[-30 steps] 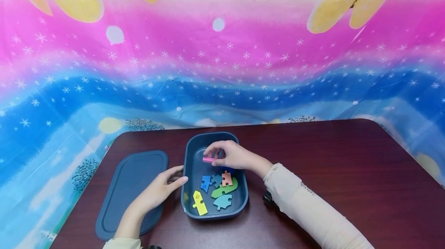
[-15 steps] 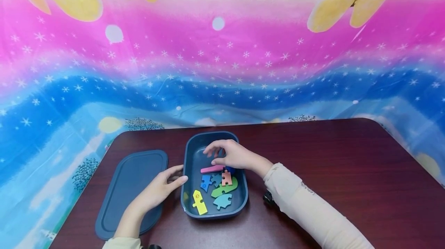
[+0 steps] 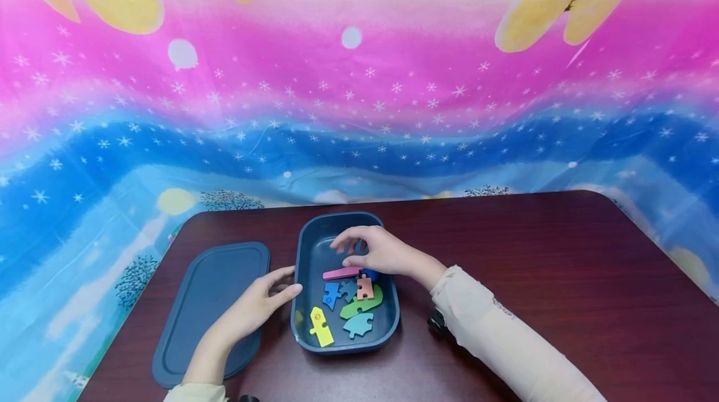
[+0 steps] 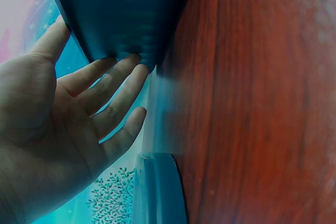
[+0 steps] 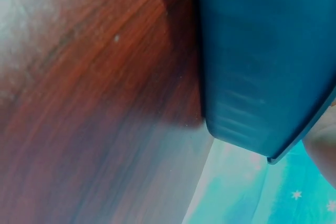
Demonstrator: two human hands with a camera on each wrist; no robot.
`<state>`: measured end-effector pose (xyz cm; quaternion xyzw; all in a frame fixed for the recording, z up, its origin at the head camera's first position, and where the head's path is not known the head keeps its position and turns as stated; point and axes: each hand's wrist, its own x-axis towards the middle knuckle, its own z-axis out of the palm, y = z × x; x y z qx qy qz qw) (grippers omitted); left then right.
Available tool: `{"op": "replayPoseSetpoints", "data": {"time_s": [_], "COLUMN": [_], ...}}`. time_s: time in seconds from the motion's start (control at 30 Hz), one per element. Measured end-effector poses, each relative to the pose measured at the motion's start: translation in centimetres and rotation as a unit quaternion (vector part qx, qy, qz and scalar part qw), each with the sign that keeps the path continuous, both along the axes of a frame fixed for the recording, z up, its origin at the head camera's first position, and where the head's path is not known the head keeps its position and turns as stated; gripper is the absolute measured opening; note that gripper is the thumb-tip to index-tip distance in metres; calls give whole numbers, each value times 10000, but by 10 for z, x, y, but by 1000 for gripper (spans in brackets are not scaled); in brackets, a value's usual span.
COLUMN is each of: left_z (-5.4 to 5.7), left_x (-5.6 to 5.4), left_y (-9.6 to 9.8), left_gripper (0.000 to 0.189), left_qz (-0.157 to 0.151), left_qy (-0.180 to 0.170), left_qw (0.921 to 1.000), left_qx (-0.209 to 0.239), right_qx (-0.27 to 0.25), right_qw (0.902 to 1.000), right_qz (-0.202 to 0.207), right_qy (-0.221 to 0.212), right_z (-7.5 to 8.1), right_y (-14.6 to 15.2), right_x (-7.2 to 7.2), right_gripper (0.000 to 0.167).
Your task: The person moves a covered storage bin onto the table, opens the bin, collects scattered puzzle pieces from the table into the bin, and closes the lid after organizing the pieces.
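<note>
A dark blue-grey box (image 3: 301, 246) stands on the table with several puzzle pieces inside. My right hand (image 3: 377, 251) hovers over its far half with fingers loosely bent and nothing between them. Just below the fingertips lies a pink puzzle piece (image 3: 341, 273). Nearer me are an orange piece (image 3: 365, 288), a green one (image 3: 359, 306), a blue one (image 3: 331, 295), a teal one (image 3: 358, 325) and a yellow one (image 3: 321, 327). In the left wrist view, my left hand (image 4: 79, 98) touches the box's side wall with fingertips spread, thumb at the rim.
The matching lid (image 3: 213, 302) lies flat on the table to the left of the box, partly under my left forearm. Behind the brown table (image 3: 533, 252) hangs a pink and blue printed cloth (image 3: 359, 108).
The right hand has let go of the pink puzzle piece, which now lies in the box beside the others. The left hand stays at the box's side.
</note>
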<state>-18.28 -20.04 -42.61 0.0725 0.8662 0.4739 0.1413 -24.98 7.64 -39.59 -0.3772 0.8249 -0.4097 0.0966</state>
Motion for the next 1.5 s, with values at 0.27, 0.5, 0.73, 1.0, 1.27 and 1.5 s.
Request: {"op": "replayPoseSetpoints", "data": {"time_s": [0.27,0.5,0.73,1.0,1.27,1.5], "left_z": [1,2,2,2,2,2], "left_x": [1,1,0,0,0,1], "left_y": [0,-1,-3,-3,-1,0], "left_gripper": [57,57,55,55,54,54], "left_qz": [39,-36,-2,-23,-46,-40], "left_qy": [0,48,51,53,67,66], "left_qw": [10000,9999,10000,10000,10000,10000], "left_qx": [-71,-118,-79,-63,-32,-35], "right_qx": [-221,-422,-435,-534,-556,-674], "right_qw": [9996,9975,9966,9951,9931,9910], "right_qz": [-197,-566,-693,-795,-1002,-1105], "right_qy": [-3,-88,65,240,261,352], "right_z": [3,6,8,9,10,11], "right_y": [6,15,23,33,47,59], "right_x": [13,29,42,56,67,75], "right_gripper": [30,25,24,25,23,22]}}
